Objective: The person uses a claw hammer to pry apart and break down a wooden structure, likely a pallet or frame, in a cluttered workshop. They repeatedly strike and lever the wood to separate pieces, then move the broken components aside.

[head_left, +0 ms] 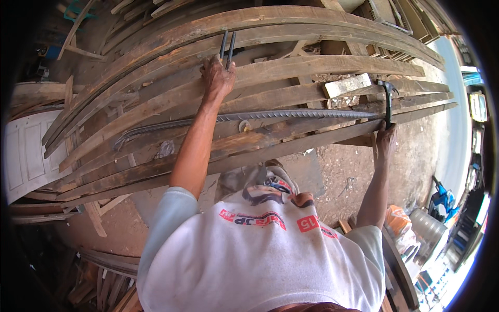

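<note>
My left hand (pixel 218 78) is closed round a dark tool with two straight parallel prongs (pixel 226 48) pointing away from me; its kind I cannot make out. Over on the right, my right hand (pixel 385 136) grips the handle of a claw hammer (pixel 388 101), head held upward. Between my arms a long ribbed steel bar (pixel 280 115) lies across the wooden planks (pixel 260 136), its left end bent and its right end close to the hammer. A pale, paint-worn wood block (pixel 347 86) rests on the planks left of the hammer head.
Several long beams (pixel 291 65) stretch from left to right ahead of me. A white panelled door (pixel 34 151) lies at the far left. Clear plastic containers (pixel 429 229) and an orange and white bag (pixel 400 223) sit at the lower right, near a blue object (pixel 444 200).
</note>
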The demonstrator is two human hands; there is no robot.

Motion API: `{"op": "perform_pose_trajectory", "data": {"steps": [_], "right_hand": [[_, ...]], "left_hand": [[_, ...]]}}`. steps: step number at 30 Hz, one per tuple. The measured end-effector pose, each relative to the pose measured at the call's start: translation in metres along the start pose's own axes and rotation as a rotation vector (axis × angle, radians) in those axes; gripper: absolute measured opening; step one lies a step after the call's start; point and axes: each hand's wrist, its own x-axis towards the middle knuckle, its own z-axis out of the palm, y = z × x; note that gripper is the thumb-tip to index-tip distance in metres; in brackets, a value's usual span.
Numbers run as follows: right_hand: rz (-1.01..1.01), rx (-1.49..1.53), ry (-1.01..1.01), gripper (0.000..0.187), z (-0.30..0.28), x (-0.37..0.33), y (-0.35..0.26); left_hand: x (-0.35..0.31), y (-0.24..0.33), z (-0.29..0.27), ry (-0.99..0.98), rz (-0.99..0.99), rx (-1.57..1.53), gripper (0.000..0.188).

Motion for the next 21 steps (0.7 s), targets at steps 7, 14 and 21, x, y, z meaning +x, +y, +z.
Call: {"op": "perform_pose_trajectory", "data": {"steps": [7, 14, 21], "right_hand": [[0.057, -0.001, -0.04, 0.04, -0.002, -0.001, 0.008], [0.134, 0.012, -0.076, 0.043, 0.003, 0.002, 0.004], [0.104, 0.013, -0.054, 0.047, -0.004, -0.002, 0.0]], "left_hand": [[-0.039, -0.006, -0.04, -0.031, 0.266, -0.129, 0.063], [-0.102, -0.056, -0.061, -0.34, 0.566, 0.163, 0.053], [-0.087, -0.083, -0.048, -0.431, 0.78, 0.253, 0.051]]}}
